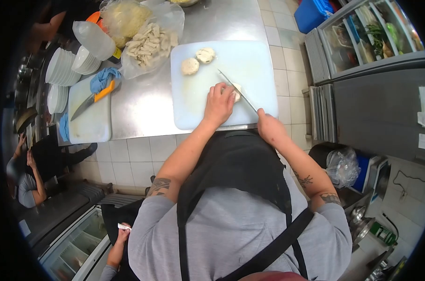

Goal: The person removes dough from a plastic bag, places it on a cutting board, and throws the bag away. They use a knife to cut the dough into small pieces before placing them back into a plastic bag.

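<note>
My right hand (271,127) is closed round the handle of a long-bladed knife (240,93), its blade slanting up and left over the white cutting board (250,56). Under the blade lies a pale, round piece of food (237,96), partly hidden by my left hand (220,104), whose curled fingers press on it beside the blade. Two more pale, round pieces, one smooth (190,66) and one rougher with darker spots (205,55), rest near the board's upper left. I cannot make out exactly what food they are.
Left of my board, an open plastic bag (151,44) holds pale strips. A second board (97,126) carries an orange-handled knife (93,99) and blue cloth (104,79), near stacked white bowls (61,68). Other people stand at left and behind me. A glass-topped fridge (372,37) stands right.
</note>
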The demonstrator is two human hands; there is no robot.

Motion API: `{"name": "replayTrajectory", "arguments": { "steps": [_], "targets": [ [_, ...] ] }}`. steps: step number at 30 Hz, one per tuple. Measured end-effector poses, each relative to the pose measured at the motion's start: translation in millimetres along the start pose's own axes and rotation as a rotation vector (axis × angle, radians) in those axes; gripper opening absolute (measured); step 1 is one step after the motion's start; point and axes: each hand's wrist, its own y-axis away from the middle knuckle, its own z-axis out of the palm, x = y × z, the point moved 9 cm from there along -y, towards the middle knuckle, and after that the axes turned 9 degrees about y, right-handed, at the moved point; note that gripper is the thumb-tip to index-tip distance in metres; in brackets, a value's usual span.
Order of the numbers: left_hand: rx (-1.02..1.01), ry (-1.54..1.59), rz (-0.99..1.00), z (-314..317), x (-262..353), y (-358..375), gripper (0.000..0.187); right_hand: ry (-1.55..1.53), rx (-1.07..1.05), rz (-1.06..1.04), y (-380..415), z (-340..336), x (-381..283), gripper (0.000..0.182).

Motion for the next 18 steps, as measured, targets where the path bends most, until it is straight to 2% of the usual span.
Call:
{"name": "replayTrajectory", "arguments": {
  "steps": [5, 8, 13, 18],
  "targets": [
    [0.082, 0.082, 0.029, -8.8, -0.2, 2.4, 0.023, -0.001, 0.087, -0.006, 13.4, -27.0, -5.4, 0.018],
    [0.031, 0.019, -0.027, -0.3, -6.2, 1.4, 0.02, 0.039, 0.055, -0.061, 29.8, -50.1, -19.2, 0.016],
    [0.054, -0.028, 0.014, 0.2, -4.9, -2.2, 0.024, 0.06, -0.035, -0.042, 33.8, -54.4, -19.6, 0.019],
    [0.022, -0.021, -0.033, 0.5, -3.7, 0.2, 0.018, -0.004, -0.147, -0.039, 19.8, -27.6, -15.6, 0.027]
  ]
}}
